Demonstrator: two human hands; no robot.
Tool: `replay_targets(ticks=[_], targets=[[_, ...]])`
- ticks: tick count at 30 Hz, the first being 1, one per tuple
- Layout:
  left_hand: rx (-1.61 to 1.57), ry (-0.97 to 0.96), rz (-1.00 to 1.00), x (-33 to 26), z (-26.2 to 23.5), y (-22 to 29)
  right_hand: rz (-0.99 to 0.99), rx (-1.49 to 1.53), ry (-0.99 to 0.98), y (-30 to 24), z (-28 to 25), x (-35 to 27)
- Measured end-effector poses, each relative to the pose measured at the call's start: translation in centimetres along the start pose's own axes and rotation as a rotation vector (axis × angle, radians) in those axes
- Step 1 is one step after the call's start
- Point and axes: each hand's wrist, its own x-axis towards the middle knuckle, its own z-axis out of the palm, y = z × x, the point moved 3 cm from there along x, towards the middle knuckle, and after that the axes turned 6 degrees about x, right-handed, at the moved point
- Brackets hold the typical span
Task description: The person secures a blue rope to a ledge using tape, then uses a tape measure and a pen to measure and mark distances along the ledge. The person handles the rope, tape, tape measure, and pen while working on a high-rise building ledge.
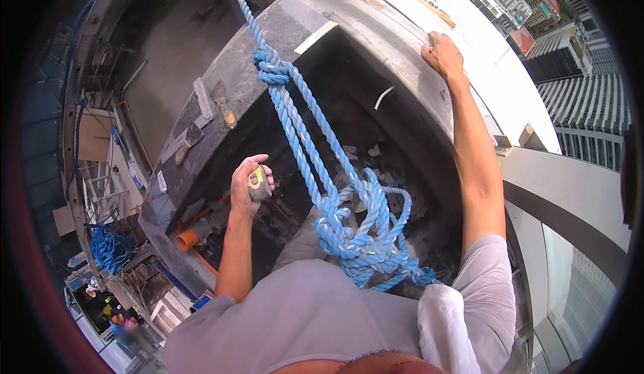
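Observation:
My left hand [243, 185] is closed around a yellow and dark grey tape measure [259, 183], held over the dark recess [416, 139] in front of me. No drawn-out blade shows. Farther out to the right, my right hand [444, 55] rests on the pale ledge [396, 42] with its fingers curled; whatever may be inside them is too small to make out. Between my arms a thick blue rope [305, 129] comes down from the top, knotted at the recess's far edge. It ends in a bulky knot [365, 240] close against my body.
Two scrapers, one scraper [225, 105] and another scraper [189, 142], lie on the grey slab at left. An orange pipe end [188, 240] sits below them. Coiled blue rope [111, 248] and people are far below left. Beyond the ledge, a steep drop shows tall buildings [583, 99].

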Motion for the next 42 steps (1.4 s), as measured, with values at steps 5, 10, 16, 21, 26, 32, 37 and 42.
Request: replay_targets(ticks=[5, 10, 16, 21, 26, 32, 37, 42], targets=[[-0.111, -0.008, -0.068, 0.0, 1.6, -0.6, -0.106, 0.008, 0.052, 3.7, 1.1, -0.2], [-0.121, -0.362, 0.055, -0.6, 7.1, 4.8, -0.219, 0.065, 0.304, -0.6, -0.7, -4.8], [0.124, -0.458, 0.301, 7.3, 19.1, 10.2, -0.032, 1.135, -0.432, -15.0, -1.3, -14.0], [0.507, -0.409, 0.468, 14.7, 27.1, 9.3, 0.129, 1.412, -0.328, -14.6, -0.1, -15.3], [0.714, -0.57, 0.496, 14.8, 28.6, 7.4, 0.338, 1.717, -0.304, -10.0, 2.9, -15.0], [0.824, -0.667, 0.575, 16.4, 28.6, 6.8, 0.332, 1.721, -0.409, -9.0, 3.1, -13.2], [0.7, -0.781, 0.36, 20.5, 28.8, 7.1, 0.423, 1.816, -0.19, -7.3, 1.2, -8.6], [0.839, -0.432, 0.269, 22.1, 24.4, 7.0, 0.463, 1.96, 0.165, -1.6, -1.9, -0.2]])
